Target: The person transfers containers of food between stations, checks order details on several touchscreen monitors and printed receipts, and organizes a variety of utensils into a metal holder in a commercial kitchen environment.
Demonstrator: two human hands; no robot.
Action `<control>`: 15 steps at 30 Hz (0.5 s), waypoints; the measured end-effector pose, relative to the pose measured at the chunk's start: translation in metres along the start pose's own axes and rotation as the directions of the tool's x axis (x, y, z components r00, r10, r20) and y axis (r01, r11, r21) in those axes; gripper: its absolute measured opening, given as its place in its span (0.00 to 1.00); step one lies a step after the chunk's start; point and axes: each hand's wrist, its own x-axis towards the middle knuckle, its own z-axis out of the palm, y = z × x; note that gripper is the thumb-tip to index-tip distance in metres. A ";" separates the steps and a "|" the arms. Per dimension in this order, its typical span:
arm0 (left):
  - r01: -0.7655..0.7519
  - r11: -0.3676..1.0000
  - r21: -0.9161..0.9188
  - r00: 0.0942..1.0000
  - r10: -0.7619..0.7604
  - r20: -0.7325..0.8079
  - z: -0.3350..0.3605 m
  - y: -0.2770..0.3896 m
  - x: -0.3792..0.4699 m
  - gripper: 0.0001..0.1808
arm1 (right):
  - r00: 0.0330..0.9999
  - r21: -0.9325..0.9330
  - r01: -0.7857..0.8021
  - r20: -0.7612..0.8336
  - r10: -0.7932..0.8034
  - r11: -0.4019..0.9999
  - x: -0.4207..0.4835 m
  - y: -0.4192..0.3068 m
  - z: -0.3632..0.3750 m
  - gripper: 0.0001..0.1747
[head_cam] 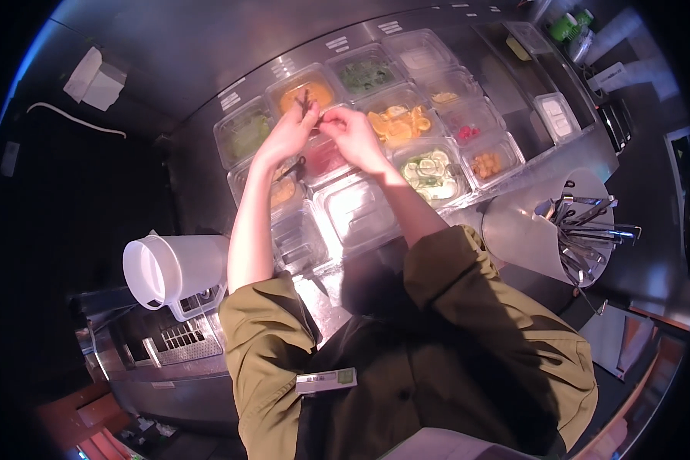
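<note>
Raised over the clear plastic food containers, my left hand [290, 135] pinches a thin dark item [303, 104], too small to name. My right hand [352, 137] meets it from the other side, its bent fingertips on the item's near end. Beneath the hands stand a container of orange contents [290, 102] and one of red contents [326, 161]. A black handle [295, 167] rests by my left wrist, over a container with pale orange pieces [282, 194]. Orange slices [399, 123] lie in a container right of my right hand, with lime slices [431, 169] nearer me.
Containers of green leaves [363, 76], raspberries [468, 133] and small orange fruits [486, 165] surround the work spot. At right, a tilted-looking translucent bucket [512, 230] holds metal utensils [586, 230]. A white plastic pitcher [201, 261] stands left, above a drain grate [187, 339].
</note>
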 end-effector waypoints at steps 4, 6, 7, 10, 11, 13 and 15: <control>-0.036 0.686 0.726 0.994 0.098 -0.044 0.012 -0.021 0.014 0.17 | 0.928 -0.090 -0.168 -0.350 0.127 0.982 0.014 0.027 -0.034 0.08; -0.066 0.456 0.888 0.996 0.090 0.028 0.029 -0.051 0.018 0.13 | 0.857 0.190 -0.227 -0.426 0.288 0.955 0.019 0.040 -0.050 0.08; -0.084 0.396 0.914 0.996 0.029 0.079 0.038 -0.065 0.022 0.11 | 0.815 0.354 -0.211 -0.452 0.364 0.911 0.023 0.044 -0.055 0.08; -0.119 0.338 0.934 0.988 -0.048 0.144 0.060 -0.093 0.032 0.09 | 0.777 0.340 -0.198 -0.517 0.359 0.919 0.021 0.061 -0.067 0.06; -0.124 0.339 0.933 0.987 -0.053 0.151 0.064 -0.100 0.035 0.09 | 0.758 0.343 -0.189 -0.544 0.359 0.920 0.020 0.066 -0.069 0.06; -0.122 0.349 0.929 0.987 -0.053 0.149 0.070 -0.106 0.043 0.10 | 0.739 0.362 -0.173 -0.567 0.363 0.916 0.018 0.074 -0.074 0.06; -0.100 0.370 0.924 0.988 -0.076 0.138 0.068 -0.115 0.039 0.11 | 0.710 0.413 -0.128 -0.597 0.374 0.902 0.015 0.083 -0.069 0.06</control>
